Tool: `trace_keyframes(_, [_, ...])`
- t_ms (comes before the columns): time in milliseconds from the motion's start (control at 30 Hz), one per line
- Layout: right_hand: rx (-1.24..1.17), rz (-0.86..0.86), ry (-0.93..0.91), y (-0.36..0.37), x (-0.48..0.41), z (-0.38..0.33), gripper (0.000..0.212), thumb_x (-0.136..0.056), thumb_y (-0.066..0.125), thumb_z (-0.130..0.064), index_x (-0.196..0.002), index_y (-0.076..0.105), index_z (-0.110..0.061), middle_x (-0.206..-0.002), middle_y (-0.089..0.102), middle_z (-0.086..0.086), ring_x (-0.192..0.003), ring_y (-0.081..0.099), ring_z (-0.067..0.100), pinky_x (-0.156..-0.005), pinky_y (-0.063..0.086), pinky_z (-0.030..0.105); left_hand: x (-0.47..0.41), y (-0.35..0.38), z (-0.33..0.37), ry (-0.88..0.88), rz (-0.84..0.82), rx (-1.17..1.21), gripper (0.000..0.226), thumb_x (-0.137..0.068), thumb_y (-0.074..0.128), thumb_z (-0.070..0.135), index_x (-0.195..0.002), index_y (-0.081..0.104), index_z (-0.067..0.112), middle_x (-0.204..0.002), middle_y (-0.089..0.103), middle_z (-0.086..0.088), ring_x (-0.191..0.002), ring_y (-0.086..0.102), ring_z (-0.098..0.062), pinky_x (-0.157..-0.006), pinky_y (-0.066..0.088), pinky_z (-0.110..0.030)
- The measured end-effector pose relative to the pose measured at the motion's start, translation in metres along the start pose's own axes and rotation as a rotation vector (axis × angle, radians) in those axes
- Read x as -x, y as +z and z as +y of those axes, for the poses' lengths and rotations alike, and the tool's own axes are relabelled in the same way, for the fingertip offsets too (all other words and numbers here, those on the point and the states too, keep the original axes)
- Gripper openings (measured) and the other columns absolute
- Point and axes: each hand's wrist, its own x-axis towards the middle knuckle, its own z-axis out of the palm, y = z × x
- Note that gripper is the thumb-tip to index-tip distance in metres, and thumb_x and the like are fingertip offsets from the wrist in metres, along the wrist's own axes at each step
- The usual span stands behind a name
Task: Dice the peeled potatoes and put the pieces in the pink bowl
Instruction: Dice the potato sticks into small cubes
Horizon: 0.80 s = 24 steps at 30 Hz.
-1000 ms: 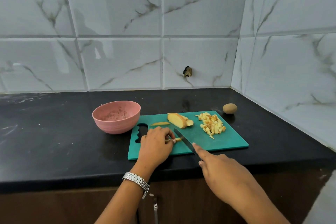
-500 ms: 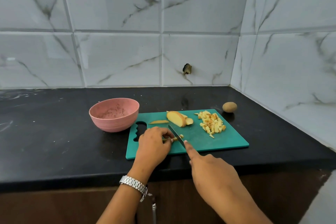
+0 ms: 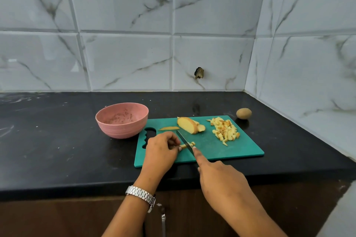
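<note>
A black counter is backed by marble-tiled walls. At lower centre a knife is gripped by the right hand, forefinger laid along the blade's back, and a potato strip is pinched under the curled left hand on the green cutting board. Higher on the board are laid a thin slice, a potato half and, rightward, diced pieces; the pink bowl is set just left of the board, a whole potato beyond its upper-right corner.

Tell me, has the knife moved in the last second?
Yes. The knife has shifted left across the green cutting board, toward its handle cut-out, and its blade now sits on the potato strip that the left hand holds.
</note>
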Motion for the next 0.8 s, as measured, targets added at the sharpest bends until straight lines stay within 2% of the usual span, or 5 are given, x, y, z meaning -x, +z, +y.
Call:
trace_keyframes(233, [-0.006, 0.055, -0.026, -0.001, -0.012, -0.004, 0.072, -0.105, 0.040, -0.019, -0.156, -0.008, -0.034, -0.090, 0.044, 0.002, -0.081, 0.048, 0.015, -0.061, 0.040, 0.030, 0.002, 0.000, -0.002, 0.012, -0.005, -0.005, 0.019, -0.078, 0.071, 0.009, -0.075, 0.065, 0.027, -0.075, 0.065, 0.014, -0.074, 0.060, 0.003, -0.063, 0.040, -0.001])
trace_keyframes(333, [-0.015, 0.039, -0.025, -0.001, -0.007, -0.001, 0.072, -0.105, 0.041, -0.020, -0.156, -0.009, -0.036, -0.095, 0.046, 0.003, -0.083, 0.049, 0.015, -0.065, 0.042, 0.032, 0.003, 0.000, -0.002, 0.021, -0.001, -0.005, 0.018, -0.079, 0.069, 0.009, -0.077, 0.065, 0.026, -0.075, 0.065, 0.015, -0.074, 0.060, 0.005, -0.064, 0.040, 0.000])
trace_keyframes(467, [-0.003, 0.010, -0.034, 0.002, 0.002, -0.001, 0.071, -0.106, 0.039, -0.022, -0.155, -0.010, -0.035, -0.094, 0.042, 0.002, -0.082, 0.048, 0.016, -0.058, 0.038, 0.031, 0.001, 0.001, -0.005, 0.002, 0.011, 0.003, 0.022, -0.078, 0.072, 0.010, -0.075, 0.063, 0.030, -0.076, 0.066, 0.014, -0.076, 0.062, 0.003, -0.068, 0.044, -0.006])
trace_keyframes(667, [-0.015, 0.027, -0.039, 0.000, -0.009, -0.007, 0.070, -0.105, 0.039, -0.019, -0.157, -0.007, -0.035, -0.097, 0.046, 0.004, -0.086, 0.049, 0.019, -0.068, 0.041, 0.034, 0.003, 0.001, -0.003, -0.035, 0.072, 0.000, 0.017, -0.075, 0.077, 0.016, -0.076, 0.063, 0.025, -0.076, 0.064, 0.013, -0.076, 0.060, 0.001, -0.074, 0.049, -0.020])
trace_keyframes(800, [-0.031, 0.067, -0.061, -0.003, -0.011, -0.004, 0.070, -0.105, 0.040, -0.021, -0.157, -0.005, -0.035, -0.093, 0.045, 0.002, -0.082, 0.049, 0.017, -0.061, 0.040, 0.033, 0.004, 0.001, -0.003, -0.016, 0.048, 0.008, 0.020, -0.076, 0.076, 0.013, -0.075, 0.062, 0.026, -0.075, 0.063, 0.015, -0.075, 0.059, 0.003, -0.071, 0.046, -0.012])
